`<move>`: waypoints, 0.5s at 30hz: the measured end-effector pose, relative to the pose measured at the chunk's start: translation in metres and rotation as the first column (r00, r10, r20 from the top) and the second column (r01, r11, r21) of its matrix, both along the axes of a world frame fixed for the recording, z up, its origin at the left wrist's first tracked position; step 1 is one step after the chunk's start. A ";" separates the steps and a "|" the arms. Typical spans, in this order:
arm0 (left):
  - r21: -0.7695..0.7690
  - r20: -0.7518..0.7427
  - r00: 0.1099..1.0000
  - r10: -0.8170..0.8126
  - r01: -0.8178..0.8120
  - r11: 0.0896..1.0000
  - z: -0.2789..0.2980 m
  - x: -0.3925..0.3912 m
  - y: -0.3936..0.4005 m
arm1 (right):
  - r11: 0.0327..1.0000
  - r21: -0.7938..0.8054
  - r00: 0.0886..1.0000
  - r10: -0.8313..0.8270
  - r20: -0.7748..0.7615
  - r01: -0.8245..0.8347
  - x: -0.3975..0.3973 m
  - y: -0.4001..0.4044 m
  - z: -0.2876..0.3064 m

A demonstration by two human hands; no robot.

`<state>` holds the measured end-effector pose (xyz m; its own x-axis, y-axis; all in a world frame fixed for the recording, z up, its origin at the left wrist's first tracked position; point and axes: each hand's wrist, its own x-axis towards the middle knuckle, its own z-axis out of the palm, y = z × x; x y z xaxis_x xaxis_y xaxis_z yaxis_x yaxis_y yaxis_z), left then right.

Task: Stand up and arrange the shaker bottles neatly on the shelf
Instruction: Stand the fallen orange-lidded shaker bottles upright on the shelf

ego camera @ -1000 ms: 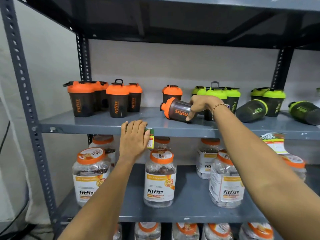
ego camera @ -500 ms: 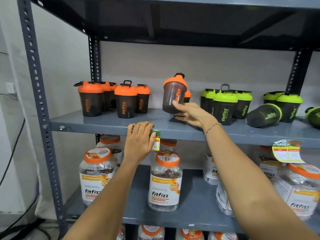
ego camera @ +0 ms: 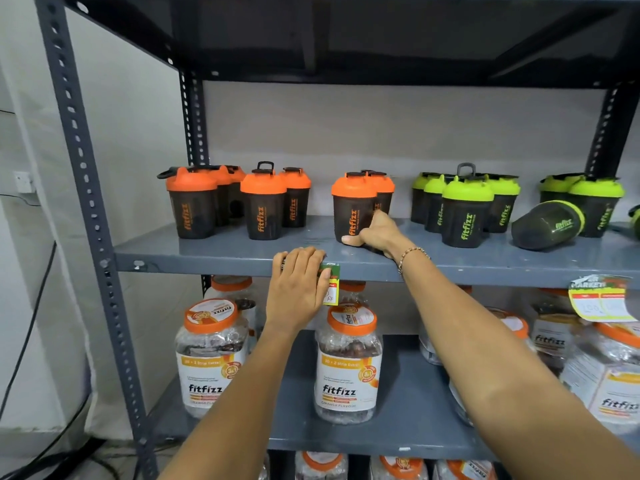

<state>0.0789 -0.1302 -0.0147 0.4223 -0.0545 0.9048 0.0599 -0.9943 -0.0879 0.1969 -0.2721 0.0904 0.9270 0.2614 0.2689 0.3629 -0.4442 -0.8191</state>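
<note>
Right hand (ego camera: 375, 233) wrapped low around orange-lidded shaker (ego camera: 353, 207), thumb across the front at the base, fingers curled behind; shaker upright on shelf (ego camera: 214, 249), long axis vertical. Left hand (ego camera: 298, 282) draped over shelf edge, fingers together, holding nothing. Next fallen one: green-lidded shaker (ego camera: 547, 225) on its side, well right of right-hand fingers, nearer that hand. Half a second back, orange shaker tilted mid-air; now set down.

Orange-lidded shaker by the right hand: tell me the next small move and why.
Probably let go and reach right. The orange-lidded shaker already stands upright on the shelf, with the right hand at its base. A green-lidded shaker lies on its side among the upright green ones, so it likely needs standing up next.
</note>
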 end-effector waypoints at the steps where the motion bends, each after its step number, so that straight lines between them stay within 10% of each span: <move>1: 0.003 -0.007 1.000 -0.003 0.003 1.000 0.000 -0.001 0.000 | 1.000 -0.012 1.000 -0.002 0.003 0.002 -0.003 -0.001 0.001; 15: -0.088 0.079 0.991 -0.106 0.113 0.990 0.004 0.013 -0.084 | 0.971 0.221 0.950 -0.150 0.274 0.090 -0.033 -0.129 -0.001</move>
